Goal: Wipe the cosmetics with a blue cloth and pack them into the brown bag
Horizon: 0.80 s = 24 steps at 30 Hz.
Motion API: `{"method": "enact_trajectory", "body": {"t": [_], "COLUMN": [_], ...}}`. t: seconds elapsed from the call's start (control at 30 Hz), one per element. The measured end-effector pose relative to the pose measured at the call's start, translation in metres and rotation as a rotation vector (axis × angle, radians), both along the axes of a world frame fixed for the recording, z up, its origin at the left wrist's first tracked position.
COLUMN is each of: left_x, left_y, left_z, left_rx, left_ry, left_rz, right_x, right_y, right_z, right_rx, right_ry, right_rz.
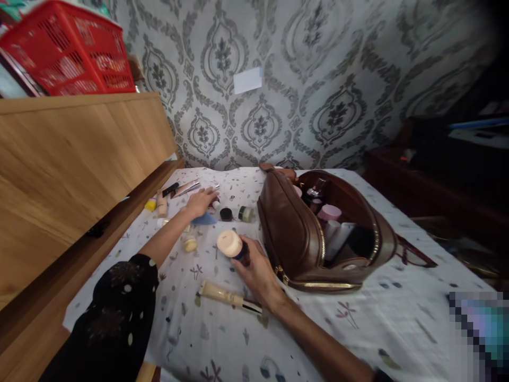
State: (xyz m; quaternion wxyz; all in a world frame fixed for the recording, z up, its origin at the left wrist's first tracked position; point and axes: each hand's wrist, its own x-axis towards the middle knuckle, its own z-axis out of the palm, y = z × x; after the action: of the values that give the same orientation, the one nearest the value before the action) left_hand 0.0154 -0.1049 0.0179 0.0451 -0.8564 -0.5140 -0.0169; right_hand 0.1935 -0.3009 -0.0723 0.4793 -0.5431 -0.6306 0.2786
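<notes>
My right hand [256,270] grips a cosmetic jar [229,244] with a cream lid and dark blue body, tilted above the cloth. Farther back, my left hand [202,202] reaches down among small cosmetics, fingers curled on something mostly hidden. A blue item [204,218] lies just under that hand. Beside it sit a black-lidded pot [226,214] and a small greenish jar [246,214]. A cream-coloured squeeze tube [226,297] lies in front of the held jar. To the right stands an unzipped brown toiletry bag [286,228], with a pink-lidded jar [330,213] and other containers inside.
The patterned cloth [246,345] covers the surface. More tubes, a yellow item [150,205] and a small yellowish jar [190,243] lie at left. A wooden cabinet [79,148] borders the left, bearing a red basket [79,53]. Patterned wallpaper [258,127] rises behind.
</notes>
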Motion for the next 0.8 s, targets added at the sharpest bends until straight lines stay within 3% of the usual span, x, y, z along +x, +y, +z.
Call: {"method": "enact_trajectory", "body": {"t": [0.17, 0.47, 0.67, 0.8], "left_x": [-0.003, -0.007, 0.019, 0.021], "left_y": [0.005, -0.001, -0.020, -0.025], "left_z": [-0.009, 0.003, -0.014, -0.018], "left_rx": [-0.011, -0.048, -0.091, -0.136], "left_ry": [0.086, 0.055, -0.058, -0.032], "left_rz": [-0.057, -0.127, -0.198, -0.181], "right_x": [-0.001, 0.000, 0.001, 0.001], "right_y": [0.001, -0.003, -0.003, -0.003], "right_z": [-0.003, 0.002, 0.005, 0.006], "right_rx": [0.044, 0.040, 0.037, 0.034], "right_ry": [-0.024, -0.058, -0.057, -0.060], "right_rz": [-0.016, 0.012, 0.024, 0.021]}}
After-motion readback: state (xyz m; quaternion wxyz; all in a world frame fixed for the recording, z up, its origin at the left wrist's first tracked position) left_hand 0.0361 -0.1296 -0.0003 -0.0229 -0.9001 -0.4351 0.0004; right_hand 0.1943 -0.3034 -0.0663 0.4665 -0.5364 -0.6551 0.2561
